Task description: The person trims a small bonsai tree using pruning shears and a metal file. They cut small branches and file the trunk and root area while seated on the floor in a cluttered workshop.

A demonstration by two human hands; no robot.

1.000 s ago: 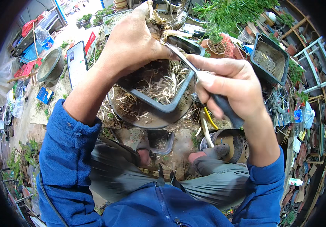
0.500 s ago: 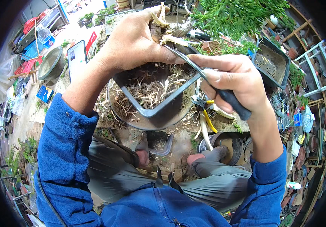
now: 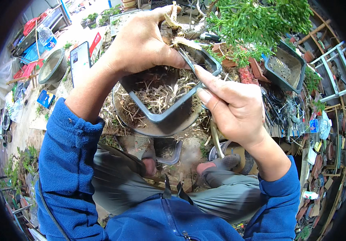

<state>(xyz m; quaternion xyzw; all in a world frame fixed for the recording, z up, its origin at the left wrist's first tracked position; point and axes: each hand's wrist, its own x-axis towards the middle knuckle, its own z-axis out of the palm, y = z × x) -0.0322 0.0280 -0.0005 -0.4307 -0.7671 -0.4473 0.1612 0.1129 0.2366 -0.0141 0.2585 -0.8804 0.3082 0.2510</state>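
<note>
Blue fleece sleeves (image 3: 70,144) lie nearest, above grey-green trousers (image 3: 120,180) and shod feet. Beyond them, a pale handle (image 3: 216,140) juts past the near edge of the work surface (image 3: 60,91). The right hand (image 3: 237,104), over that edge, is closed around a slim metal tool (image 3: 186,57), whose grip is hidden in the palm. Near the middle of the near edge, a square dark pot (image 3: 152,116) full of pale shavings (image 3: 161,96) sits tilted over a round tray (image 3: 169,127). Above the pot, the left hand (image 3: 142,46) is clamped on a rough woody stump (image 3: 167,32); the tool's tip is at a pale, stripped root (image 3: 187,42) on it. Toward the left edge lie a phone (image 3: 80,62) and a round basin (image 3: 54,66). Toward the far right corner, green foliage (image 3: 261,24) overhangs a dark slotted container (image 3: 285,68); which stem bears it, I cannot tell.
</note>
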